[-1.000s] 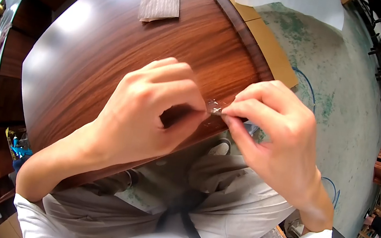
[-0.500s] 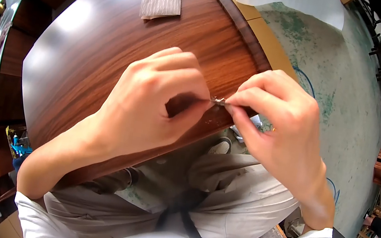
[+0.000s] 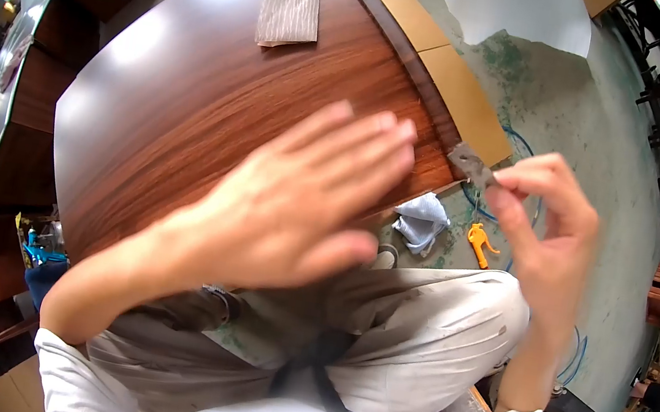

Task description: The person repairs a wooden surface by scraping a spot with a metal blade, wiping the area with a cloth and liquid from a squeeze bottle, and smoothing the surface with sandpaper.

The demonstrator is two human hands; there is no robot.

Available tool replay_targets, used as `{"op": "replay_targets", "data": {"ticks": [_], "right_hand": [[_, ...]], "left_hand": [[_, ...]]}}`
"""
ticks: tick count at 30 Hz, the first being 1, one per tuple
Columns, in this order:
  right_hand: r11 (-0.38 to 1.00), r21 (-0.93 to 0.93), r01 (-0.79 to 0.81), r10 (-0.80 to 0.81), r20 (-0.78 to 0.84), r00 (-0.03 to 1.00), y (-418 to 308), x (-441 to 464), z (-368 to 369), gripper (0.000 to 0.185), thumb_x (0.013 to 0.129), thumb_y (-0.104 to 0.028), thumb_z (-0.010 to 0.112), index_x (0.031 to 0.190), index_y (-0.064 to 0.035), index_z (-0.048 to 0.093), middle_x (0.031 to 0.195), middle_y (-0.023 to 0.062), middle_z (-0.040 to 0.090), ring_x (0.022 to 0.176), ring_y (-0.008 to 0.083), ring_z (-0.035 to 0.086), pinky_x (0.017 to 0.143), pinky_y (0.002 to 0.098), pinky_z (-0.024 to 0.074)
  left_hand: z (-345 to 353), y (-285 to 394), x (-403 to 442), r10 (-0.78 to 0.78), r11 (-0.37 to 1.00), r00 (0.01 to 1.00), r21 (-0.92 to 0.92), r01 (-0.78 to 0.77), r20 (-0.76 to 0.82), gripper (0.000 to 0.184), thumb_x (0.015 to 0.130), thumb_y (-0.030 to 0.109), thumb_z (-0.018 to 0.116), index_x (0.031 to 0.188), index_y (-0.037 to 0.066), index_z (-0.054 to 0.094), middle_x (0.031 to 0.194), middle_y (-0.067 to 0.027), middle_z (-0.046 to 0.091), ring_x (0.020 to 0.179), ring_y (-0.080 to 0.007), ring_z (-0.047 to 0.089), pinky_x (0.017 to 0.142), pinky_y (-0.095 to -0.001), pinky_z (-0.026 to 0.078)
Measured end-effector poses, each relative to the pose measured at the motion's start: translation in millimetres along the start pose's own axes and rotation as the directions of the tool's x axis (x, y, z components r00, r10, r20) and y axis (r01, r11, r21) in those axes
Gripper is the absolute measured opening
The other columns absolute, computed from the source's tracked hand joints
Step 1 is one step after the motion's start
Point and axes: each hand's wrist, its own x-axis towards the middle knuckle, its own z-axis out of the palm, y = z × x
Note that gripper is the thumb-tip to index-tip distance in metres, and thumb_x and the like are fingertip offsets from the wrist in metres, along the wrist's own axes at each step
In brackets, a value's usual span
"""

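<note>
Grey, a flat piece point(image 3: 472, 166) is now being pinched by the right hand point(image 3: 556, 231) alone beside the wooden panel's point(image 3: 193, 92) near right corner, the spread, seemingly empty left hand point(image 3: 271, 197) being freed.

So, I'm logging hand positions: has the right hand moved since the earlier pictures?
Yes, to the right: the right hand had its pinch over the tabletop earlier, and now has it just past the tabletop's right edge.
</note>
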Motion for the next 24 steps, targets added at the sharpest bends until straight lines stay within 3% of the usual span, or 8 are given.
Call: {"op": "replay_targets", "data": {"ticks": [3,5,7,9,13,16,20,24], "right_hand": [[0.954,0.284,-0.097,0.092,0.031,0.995,0.5,-28.9,10.8,0.017,0.090,0.004,0.083,0.106,-0.0016,0.080,0.095,0.0046,0.074,0.087,0.0120,0.065,0.078,0.0268,0.0491],[0.853,0.466,-0.235,0.206,0.114,0.972,-4.4,-50.9,18.4,0.018,0.090,0.004,0.084,0.107,-0.0006,0.080,0.097,0.0031,0.074,0.087,0.0094,0.063,0.078,0.0257,0.0489],[0.776,0.552,-0.305,0.242,0.187,0.952,-13.6,-67.5,27.1,0.018,0.091,0.004,0.086,0.107,0.0016,0.079,0.098,0.0020,0.076,0.083,0.0066,0.063,0.079,0.0233,0.0507],[0.702,0.606,-0.374,0.290,0.237,0.927,-20.7,-80.2,36.6,0.017,0.092,0.002,0.086,0.107,0.0027,0.078,0.096,0.0033,0.077,0.084,0.0072,0.067,0.080,0.0239,0.0542],[0.705,0.584,-0.402,0.292,0.278,0.915,-21.5,-90.8,45.0,0.017,0.094,0.000,0.085,0.109,0.0034,0.078,0.098,0.0059,0.079,0.087,0.0093,0.073,0.082,0.0254,0.0575],[0.716,0.577,-0.394,0.278,0.282,0.918,-23.2,-94.8,48.3,0.017,0.094,0.000,0.084,0.110,0.0036,0.079,0.099,0.0068,0.081,0.088,0.0103,0.074,0.082,0.0259,0.0581],[0.787,0.499,-0.363,0.279,0.237,0.931,-22.8,-99.5,48.3,0.015,0.094,0.000,0.083,0.108,0.0031,0.080,0.095,0.0070,0.081,0.085,0.0101,0.074,0.079,0.0261,0.0585],[0.911,0.335,-0.239,0.182,0.192,0.964,-20.3,-100.7,48.4,0.012,0.090,0.000,0.085,0.100,0.0011,0.079,0.089,0.0075,0.080,0.079,0.0119,0.074,0.075,0.0278,0.0582]], "left_hand": [[2.4,47.2,-37.4,0.090,0.983,0.977,-0.176,-0.055,0.192,0.082,0.108,0.048,0.059,0.167,-0.005,0.036,0.168,-0.0211,0.049,0.152,-0.0351,0.053,0.136,-0.0536,0.023],[18.6,66.4,-65.6,0.008,0.874,0.995,-0.484,0.039,0.096,0.066,0.104,0.027,0.070,0.162,0.005,0.049,0.136,-0.0146,0.073,0.119,-0.0315,0.073,0.103,-0.0448,0.061],[26.5,73.0,-76.6,-0.120,0.857,0.992,-0.502,0.117,0.027,0.037,0.101,0.008,0.070,0.138,0.006,0.068,0.116,-0.0125,0.077,0.101,-0.0320,0.075,0.083,-0.0390,0.064],[23.2,76.6,-78.6,-0.299,0.723,0.954,-0.648,0.239,0.018,0.012,0.102,-0.002,0.066,0.112,0.002,0.071,0.103,-0.0128,0.073,0.090,-0.0281,0.072,0.085,-0.0359,0.062],[25.0,96.7,-58.4,-0.559,0.155,0.828,-0.974,0.165,0.052,0.027,0.108,-0.004,0.054,0.135,0.000,0.059,0.126,-0.0085,0.064,0.112,-0.0158,0.067,0.098,-0.0340,0.059],[19.4,106.1,-37.2,-0.548,0.345,0.832,-0.930,0.122,-0.094,0.037,0.103,0.001,0.073,0.139,0.004,0.067,0.128,-0.0085,0.065,0.117,-0.0170,0.068,0.096,-0.0343,0.061],[38.5,107.1,-29.6,-0.628,0.252,0.771,-0.965,0.073,-0.105,0.013,0.096,0.006,0.084,0.104,-0.001,0.078,0.110,-0.0097,0.072,0.096,-0.0157,0.073,0.080,-0.0304,0.064],[55.3,110.8,-40.4,-0.631,0.263,0.762,-0.964,0.032,-0.147,0.008,0.101,0.002,0.079,0.108,-0.001,0.079,0.112,-0.0102,0.071,0.094,-0.0144,0.073,0.080,-0.0276,0.062]]}}
